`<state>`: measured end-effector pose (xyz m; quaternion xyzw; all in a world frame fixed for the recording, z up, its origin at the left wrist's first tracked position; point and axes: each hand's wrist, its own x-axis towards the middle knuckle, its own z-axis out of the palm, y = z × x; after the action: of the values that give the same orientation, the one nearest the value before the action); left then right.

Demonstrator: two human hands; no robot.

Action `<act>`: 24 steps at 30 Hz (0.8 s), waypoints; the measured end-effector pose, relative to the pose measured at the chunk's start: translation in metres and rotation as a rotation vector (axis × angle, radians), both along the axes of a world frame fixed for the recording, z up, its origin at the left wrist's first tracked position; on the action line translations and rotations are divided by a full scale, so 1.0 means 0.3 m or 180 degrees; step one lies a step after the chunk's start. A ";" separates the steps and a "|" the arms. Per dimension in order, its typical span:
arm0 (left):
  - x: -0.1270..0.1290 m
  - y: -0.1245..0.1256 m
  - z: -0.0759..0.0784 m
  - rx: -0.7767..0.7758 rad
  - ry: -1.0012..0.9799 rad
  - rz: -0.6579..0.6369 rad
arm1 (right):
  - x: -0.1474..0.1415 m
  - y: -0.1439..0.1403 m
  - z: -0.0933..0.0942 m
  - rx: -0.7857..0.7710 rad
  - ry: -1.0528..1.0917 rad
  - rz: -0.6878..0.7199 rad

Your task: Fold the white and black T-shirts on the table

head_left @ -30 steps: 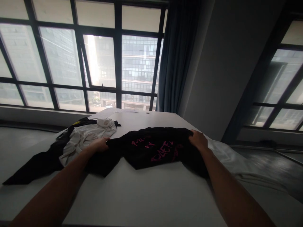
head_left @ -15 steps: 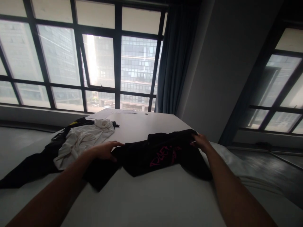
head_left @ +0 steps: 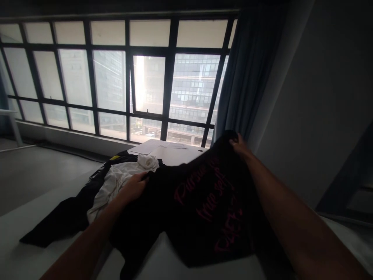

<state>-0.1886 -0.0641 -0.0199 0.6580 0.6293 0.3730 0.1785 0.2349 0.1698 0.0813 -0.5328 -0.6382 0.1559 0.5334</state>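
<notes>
Both hands, left hand (head_left: 134,187) and right hand (head_left: 239,145), fingers clamped, lift the unfolded black pink-lettered cotton T-shirt (head_left: 204,202) above the white table (head_left: 175,153).

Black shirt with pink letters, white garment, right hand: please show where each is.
black shirt (head_left: 201,202), head view, on the pink lettering.
white garment (head_left: 116,179), head view, on its crumpled middle.
right hand (head_left: 239,146), head view, on its back.

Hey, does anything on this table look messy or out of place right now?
Yes. A crumpled white garment lies heaped on a dark garment that trails askew along the white table, left of the black pink-lettered shirt.
</notes>
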 end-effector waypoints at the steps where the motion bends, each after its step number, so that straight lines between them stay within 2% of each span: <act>1: -0.023 0.009 -0.005 0.0121 0.0042 0.0413 | -0.082 0.031 0.006 -0.0024 -0.0124 0.0108; 3: -0.060 0.017 -0.014 0.0193 0.0233 0.1048 | -0.227 0.043 -0.010 -0.0274 -0.0580 0.0355; 5: -0.074 0.015 -0.020 0.0138 0.0497 0.1367 | -0.326 -0.010 -0.056 -0.0502 -0.1324 0.0622; 7: -0.061 0.007 -0.024 0.0137 0.0916 0.1417 | -0.367 -0.111 -0.117 -0.0593 -0.2127 0.0881; 9: -0.025 -0.003 -0.029 0.0227 0.1375 0.1252 | -0.352 -0.236 -0.180 -0.0666 -0.2745 0.1054; 12: 0.049 -0.012 -0.042 0.0303 0.1660 0.0694 | -0.247 -0.414 -0.248 -0.0890 -0.3167 0.1055; 15: 0.111 -0.012 -0.069 0.0300 0.1620 0.0046 | -0.077 -0.534 -0.270 -0.1206 -0.3254 0.0738; 18: 0.140 -0.008 -0.107 0.0165 0.1747 -0.0381 | 0.113 -0.596 -0.271 -0.1624 -0.3311 0.0145; 21: 0.137 -0.004 -0.149 -0.0222 0.2078 -0.0546 | 0.271 -0.632 -0.300 -0.2135 -0.3191 -0.0407; 24: 0.123 -0.006 -0.169 -0.0989 0.2302 -0.0673 | 0.361 -0.653 -0.364 -0.2693 -0.2606 -0.0236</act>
<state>-0.1516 -0.0659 -0.0706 0.7729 0.6294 -0.0024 0.0803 0.3433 -0.0260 -0.0278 -0.7380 -0.6555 0.1598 -0.0102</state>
